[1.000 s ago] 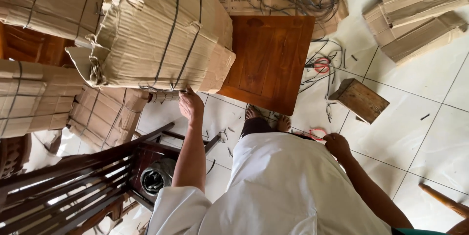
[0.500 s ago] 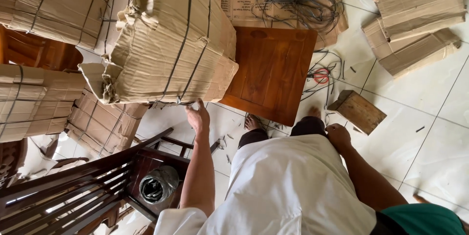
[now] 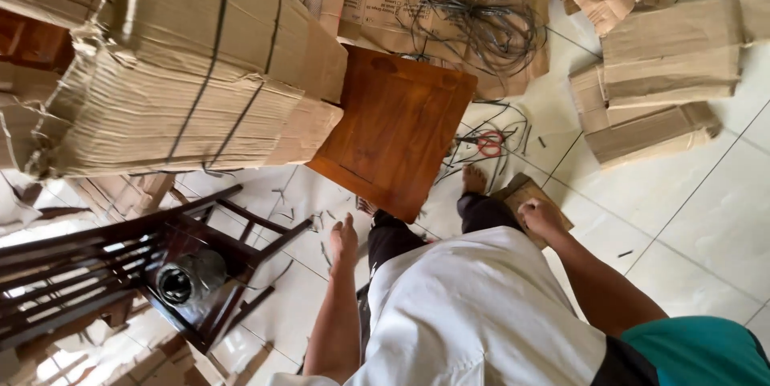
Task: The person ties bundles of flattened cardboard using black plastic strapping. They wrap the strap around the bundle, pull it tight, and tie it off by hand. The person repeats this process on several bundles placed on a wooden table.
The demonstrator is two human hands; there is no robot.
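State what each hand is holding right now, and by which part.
Nothing is held. The left hand hangs open above the tiled floor; the right hand is loosely curled, empty, in front of a small wooden block.

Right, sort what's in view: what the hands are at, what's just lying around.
In hand or nearest:
left hand, open, empty
right hand, closed
small wooden block by the right hand

Lying about:
strapped cardboard bundles
brown wooden panel
red scissors
wire tangle
dark wooden chair

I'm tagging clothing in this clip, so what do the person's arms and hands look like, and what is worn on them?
Both forearms are bare, as are the left hand and the right hand: no gloves, and no watch, rings or wristbands that I can make out. The right upper arm carries a short teal sleeve with a dark edge. A white garment covers the front of the body.
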